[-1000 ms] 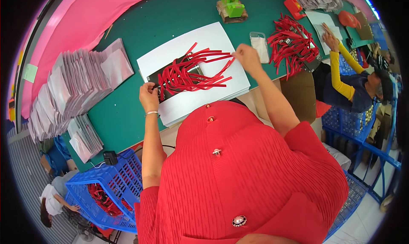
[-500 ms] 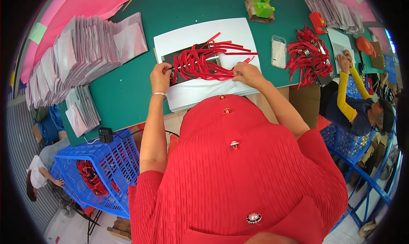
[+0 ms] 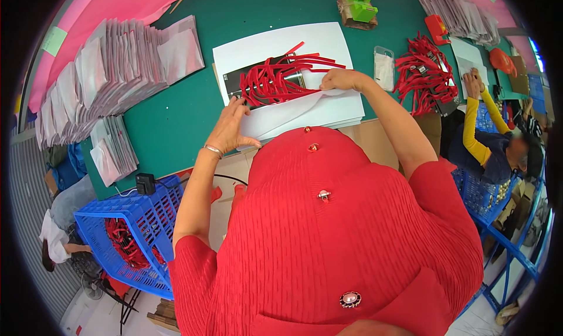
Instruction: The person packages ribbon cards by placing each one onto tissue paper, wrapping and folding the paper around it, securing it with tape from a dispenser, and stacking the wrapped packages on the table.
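A bundle of red straps [image 3: 275,83] lies across a black card [image 3: 236,82] on a stack of white paper sheets [image 3: 316,39]. The near edge of the top white sheet [image 3: 281,114] is raised and curls up beside the straps. My right hand [image 3: 345,79] pinches that raised edge close to the right end of the bundle. On the left, my left hand [image 3: 230,126] has its thumb and fingers apart, with its fingertips at the left end of the straps and card.
Stacks of wrapped flat packets [image 3: 108,72] stand at left. A green tape dispenser [image 3: 361,7], a clear case [image 3: 384,69] and another red strap pile [image 3: 427,78] lie right. A blue crate [image 3: 132,236] stands below left. A yellow-sleeved co-worker [image 3: 478,125] sits right.
My left hand has let go of the straps' left end, moved nearer to me and spread its fingers. The right hand has shifted up and away, raising the sheet's near edge toward the straps.
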`<state>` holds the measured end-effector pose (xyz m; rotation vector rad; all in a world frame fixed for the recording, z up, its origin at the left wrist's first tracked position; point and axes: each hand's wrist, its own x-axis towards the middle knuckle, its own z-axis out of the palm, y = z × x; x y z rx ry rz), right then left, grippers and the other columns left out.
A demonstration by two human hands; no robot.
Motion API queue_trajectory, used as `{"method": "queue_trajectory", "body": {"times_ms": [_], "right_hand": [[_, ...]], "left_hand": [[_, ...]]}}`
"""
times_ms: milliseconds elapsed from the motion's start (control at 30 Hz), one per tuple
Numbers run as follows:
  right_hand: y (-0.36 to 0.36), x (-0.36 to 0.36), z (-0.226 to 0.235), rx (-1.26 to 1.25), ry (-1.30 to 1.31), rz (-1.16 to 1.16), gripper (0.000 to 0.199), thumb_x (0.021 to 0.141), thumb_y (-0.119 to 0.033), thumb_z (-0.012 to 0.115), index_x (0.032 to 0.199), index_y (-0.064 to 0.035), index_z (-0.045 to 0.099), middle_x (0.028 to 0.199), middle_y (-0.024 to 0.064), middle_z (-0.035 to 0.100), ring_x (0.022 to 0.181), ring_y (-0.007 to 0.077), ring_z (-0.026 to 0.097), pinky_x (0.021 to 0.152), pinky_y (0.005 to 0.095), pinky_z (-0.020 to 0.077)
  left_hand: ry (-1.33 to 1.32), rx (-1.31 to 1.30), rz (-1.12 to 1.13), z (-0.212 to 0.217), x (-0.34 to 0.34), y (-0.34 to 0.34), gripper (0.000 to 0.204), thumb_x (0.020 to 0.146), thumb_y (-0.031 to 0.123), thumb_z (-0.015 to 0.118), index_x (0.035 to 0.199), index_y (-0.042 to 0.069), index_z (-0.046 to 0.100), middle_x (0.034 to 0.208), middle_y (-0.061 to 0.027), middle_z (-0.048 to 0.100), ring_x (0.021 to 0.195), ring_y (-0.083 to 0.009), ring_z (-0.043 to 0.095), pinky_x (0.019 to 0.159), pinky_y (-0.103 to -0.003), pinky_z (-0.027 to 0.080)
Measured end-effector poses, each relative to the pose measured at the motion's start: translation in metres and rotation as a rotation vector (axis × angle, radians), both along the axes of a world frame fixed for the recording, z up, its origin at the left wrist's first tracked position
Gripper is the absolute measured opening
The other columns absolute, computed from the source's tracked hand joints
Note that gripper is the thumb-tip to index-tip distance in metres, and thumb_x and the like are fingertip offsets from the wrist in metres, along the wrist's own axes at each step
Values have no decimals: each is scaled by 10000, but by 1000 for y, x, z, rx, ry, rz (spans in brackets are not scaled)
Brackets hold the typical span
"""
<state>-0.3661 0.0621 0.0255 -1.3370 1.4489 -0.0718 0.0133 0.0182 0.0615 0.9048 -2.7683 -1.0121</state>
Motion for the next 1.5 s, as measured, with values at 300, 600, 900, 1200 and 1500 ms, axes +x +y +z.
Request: {"method": "queue_trajectory", "body": {"times_ms": [300,600,900,1200,1500], "right_hand": [[-15,-2,-8,172,3,-82,289,829,-278,651,963,-27,704,943,61,653,893,159,541,838,292,425],[-12,-7,-6,177,-121,-150,253,795,-272,672,768,-20,666,746,27,558,733,151,467,676,327,392],[-18,-5,17,326,-111,-227,262,811,-303,670,853,-45,683,748,18,597,716,124,512,662,251,408],[47,-24,45,-594,147,-50,276,787,-192,686,970,10,650,814,97,665,782,232,614,759,333,482],[43,-52,-14,-422,-19,-548,279,839,-250,612,889,22,646,738,124,625,707,226,568,690,341,460]], "left_hand": [[-98,-232,27,-35,6,8,502,681,319,811,1010,61,532,1392,-221,405,1351,-430,297,1093,-526,278],[-77,-277,140,-9,-17,31,410,763,301,715,1038,36,565,1343,-196,471,1331,-432,329,1073,-593,249],[24,-530,214,-46,-7,19,244,786,162,646,993,51,582,1052,-187,630,1072,-355,571,958,-515,404],[16,-122,540,-20,-13,-29,235,904,296,560,903,70,622,722,-190,640,691,-394,610,618,-457,488],[577,362,787,-66,-7,-35,223,841,214,697,848,3,627,661,-22,625,644,-110,571,587,-302,467]]}}
